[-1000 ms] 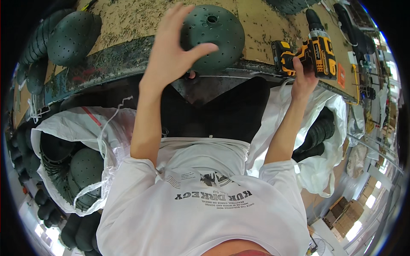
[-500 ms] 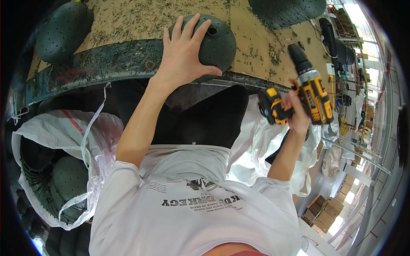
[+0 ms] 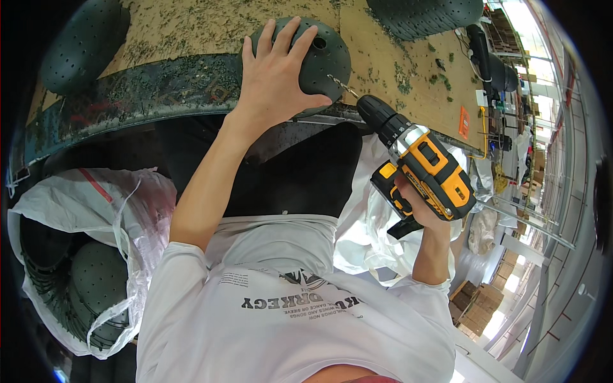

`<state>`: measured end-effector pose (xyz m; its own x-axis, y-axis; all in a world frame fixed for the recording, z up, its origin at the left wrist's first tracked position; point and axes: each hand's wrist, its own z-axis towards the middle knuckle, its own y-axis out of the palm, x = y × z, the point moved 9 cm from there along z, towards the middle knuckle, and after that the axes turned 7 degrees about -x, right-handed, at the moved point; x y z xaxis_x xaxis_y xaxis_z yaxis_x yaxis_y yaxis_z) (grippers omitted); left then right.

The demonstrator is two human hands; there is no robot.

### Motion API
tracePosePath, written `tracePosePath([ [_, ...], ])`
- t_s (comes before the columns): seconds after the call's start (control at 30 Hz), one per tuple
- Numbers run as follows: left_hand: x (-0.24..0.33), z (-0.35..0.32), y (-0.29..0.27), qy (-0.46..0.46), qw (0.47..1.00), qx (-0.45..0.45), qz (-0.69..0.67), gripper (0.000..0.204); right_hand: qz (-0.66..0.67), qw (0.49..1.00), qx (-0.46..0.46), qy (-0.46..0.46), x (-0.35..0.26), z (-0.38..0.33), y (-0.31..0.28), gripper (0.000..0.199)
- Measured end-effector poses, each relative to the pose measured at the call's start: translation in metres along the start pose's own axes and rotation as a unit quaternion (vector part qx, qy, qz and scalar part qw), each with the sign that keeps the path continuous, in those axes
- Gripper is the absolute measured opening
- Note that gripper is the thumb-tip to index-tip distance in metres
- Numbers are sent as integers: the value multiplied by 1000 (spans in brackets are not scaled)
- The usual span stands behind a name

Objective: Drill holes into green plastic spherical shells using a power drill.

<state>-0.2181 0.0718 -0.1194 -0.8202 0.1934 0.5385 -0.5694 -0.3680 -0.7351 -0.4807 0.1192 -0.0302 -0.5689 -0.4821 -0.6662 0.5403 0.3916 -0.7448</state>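
- Crumbs (image 3: 403,80) of dark green litter the brown counter (image 3: 357,48), whose front edge carries a dark, scuffed strip.
- On it, near that front edge, sits a dark green dome (image 3: 329,64), rounded side up, smooth and matt, dotted with small holes, with one larger round hole toward its far side.
- The left hand (image 3: 273,83) lies over the dome's left part, fingers spread wide, thumb stretched toward its near edge.
- The right hand (image 3: 418,204) is wrapped around the grip of a yellow-and-black drill (image 3: 431,169); its slim bit (image 3: 343,85) overlaps the dome in view, but whether the tip touches cannot be told.
- A similar dome (image 3: 83,48) stands far left; stacked domes (image 3: 428,16) are at the far right.
- Below the counter, a white bag (image 3: 54,210) at left holds more domes; cardboard boxes (image 3: 482,309) stand on the right.
- Half a second ago the drill pointed up and away, right of the dome; now it is turned toward it. The left hand has barely changed.
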Motion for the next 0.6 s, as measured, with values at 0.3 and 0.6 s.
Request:
tracePosePath([
  [0.3,-2,0,1,-9,1000,3,-11,105,54,995,-1,83,7,-2,-6,32],
  [0.6,-3,-1,1,-14,1000,4,-18,104,-11,997,-24,75,0,4,-6,29],
])
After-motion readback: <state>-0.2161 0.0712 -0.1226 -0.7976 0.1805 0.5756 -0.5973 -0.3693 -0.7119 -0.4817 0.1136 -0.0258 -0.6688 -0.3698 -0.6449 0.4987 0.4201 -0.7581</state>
